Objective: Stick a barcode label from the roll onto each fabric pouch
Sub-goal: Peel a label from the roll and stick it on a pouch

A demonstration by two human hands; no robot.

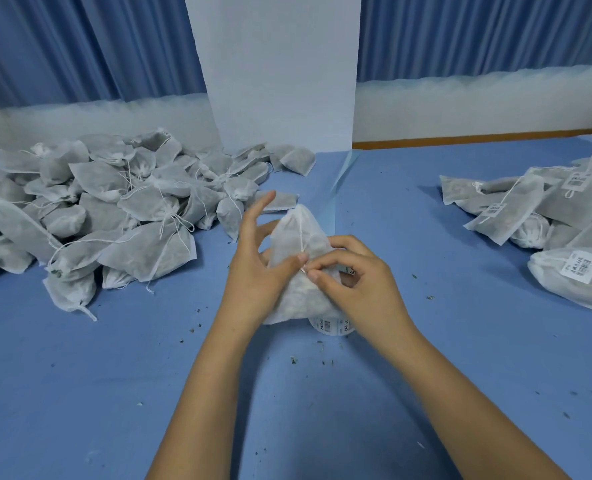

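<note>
Here, a pouch (301, 233) held neck-up over the label roll (332, 328).
Left grip (256, 271) clasps its left side, thumb on the front; right grip (357, 282) pinches the front face at mid-height, long axis pointing away, the roll just beneath on the surface (287, 410), nearer the right grip.

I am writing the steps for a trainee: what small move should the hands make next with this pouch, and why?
Probably smooth a label onto the pouch: left hand and right hand pinch together at its front, a printed scrap shows beneath the right one, and its face shows no label yet.
</note>
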